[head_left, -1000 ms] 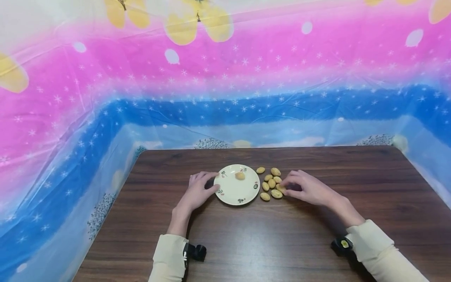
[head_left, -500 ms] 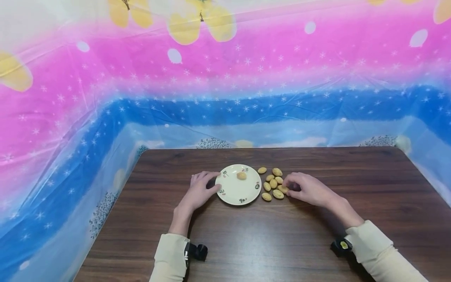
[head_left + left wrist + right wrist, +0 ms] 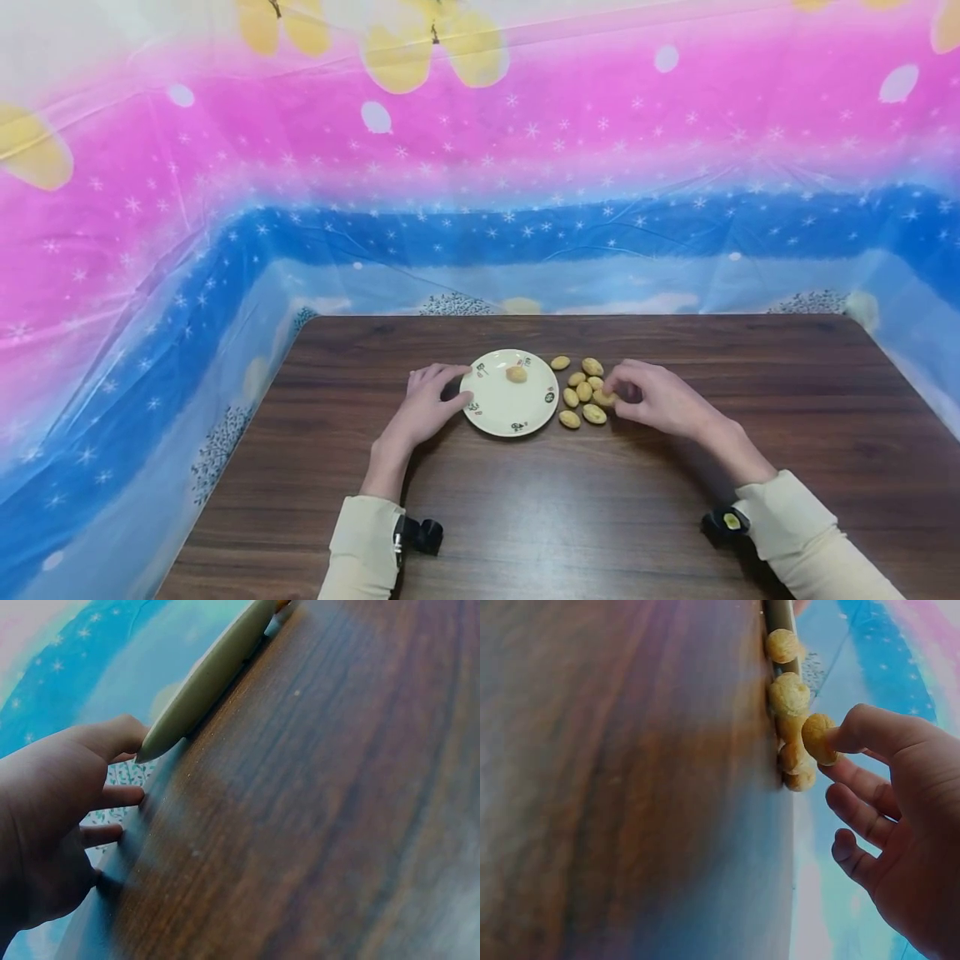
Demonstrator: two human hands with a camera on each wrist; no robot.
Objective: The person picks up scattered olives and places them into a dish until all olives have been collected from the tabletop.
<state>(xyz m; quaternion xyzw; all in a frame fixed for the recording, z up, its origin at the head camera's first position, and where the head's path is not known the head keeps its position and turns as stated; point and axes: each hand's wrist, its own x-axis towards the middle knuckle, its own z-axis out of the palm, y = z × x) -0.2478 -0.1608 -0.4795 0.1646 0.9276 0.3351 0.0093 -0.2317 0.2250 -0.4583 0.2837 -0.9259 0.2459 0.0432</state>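
A round cream plate (image 3: 517,404) with small printed motifs lies on the table, one small yellow oval piece (image 3: 517,374) on it. My left hand (image 3: 422,410) touches the plate's left rim with thumb and forefinger spread; the other fingers extend towards the table in the left wrist view. My right hand (image 3: 660,402) pinches another yellow oval piece (image 3: 820,739), like a small nut or baby potato, between thumb and fingers. In the right wrist view it is raised off the tabletop, beside several similar pieces (image 3: 584,391) grouped right of the plate.
The dark wooden table (image 3: 525,500) has rounded far corners. A hanging cloth (image 3: 480,233) in pink and blue stands behind it and along the sides. Black wrist cameras (image 3: 428,537) are strapped near the cream sleeves.
My right hand has lifted slightly with the pinched yellow piece, away from the group. The left hand stays at the plate's rim. The whole head view has shifted a little.
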